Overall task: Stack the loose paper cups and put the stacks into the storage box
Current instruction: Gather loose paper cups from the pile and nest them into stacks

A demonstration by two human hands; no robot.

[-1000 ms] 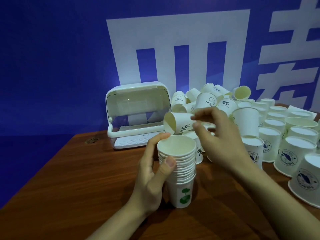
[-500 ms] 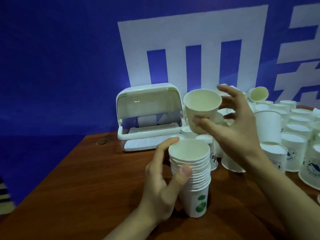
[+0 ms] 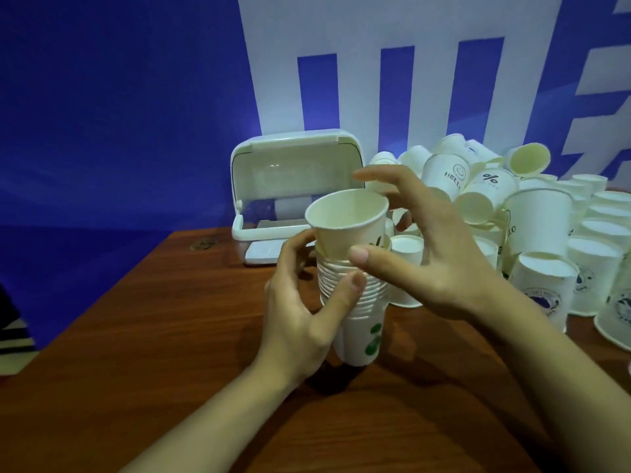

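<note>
A stack of white paper cups (image 3: 356,298), its bottom cup printed with green leaves, stands on the brown table (image 3: 164,370). My left hand (image 3: 300,322) grips the stack from the left, thumb across the rims. One more paper cup (image 3: 345,220) sits tilted in the top of the stack, only partly sunk in. My right hand (image 3: 444,264) hovers just right of it with fingers spread; its thumb touches the cup's lower side. The white storage box (image 3: 290,165) stands behind with its clear lid raised.
A heap of loose cups (image 3: 485,186) lies behind and to the right of my hands. Rows of upside-down cups (image 3: 543,278) cover the table's right side. The table's left edge runs diagonally at the left. A blue and white wall is behind.
My right hand brought the single cup down from in front of the box into the top of the stack and spread its fingers. My left hand kept its grip on the stack.
</note>
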